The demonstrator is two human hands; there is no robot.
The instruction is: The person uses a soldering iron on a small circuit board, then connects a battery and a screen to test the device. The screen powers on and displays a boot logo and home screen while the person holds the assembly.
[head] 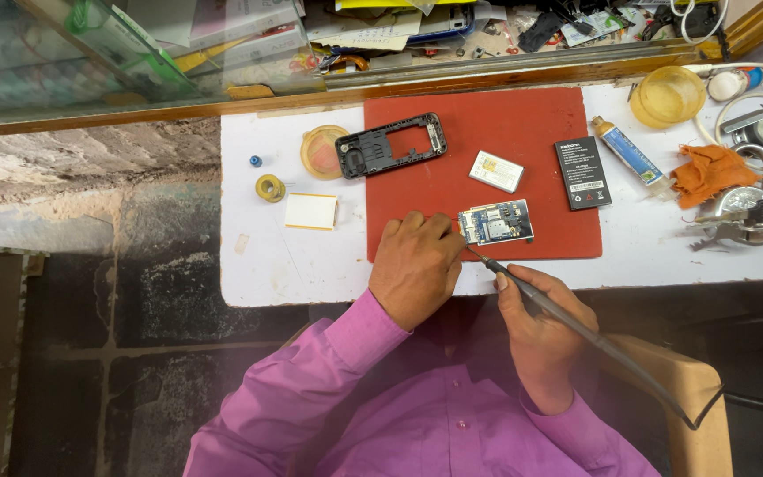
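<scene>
Blue and silver, the board [495,222] lies on the red mat [523,115], out of its black frame [390,145]. The left hand [414,268] pins its edge with pressed-together fingers. The right hand [540,331] grips an iron [567,320], tip at the board. The battery [583,172] and small card [496,170] lie apart, so putting it back together looks undone.

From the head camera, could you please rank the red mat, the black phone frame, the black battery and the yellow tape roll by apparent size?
1. red mat
2. black phone frame
3. black battery
4. yellow tape roll

All lie flat on the same bench, so nearness hardly matters.
</scene>
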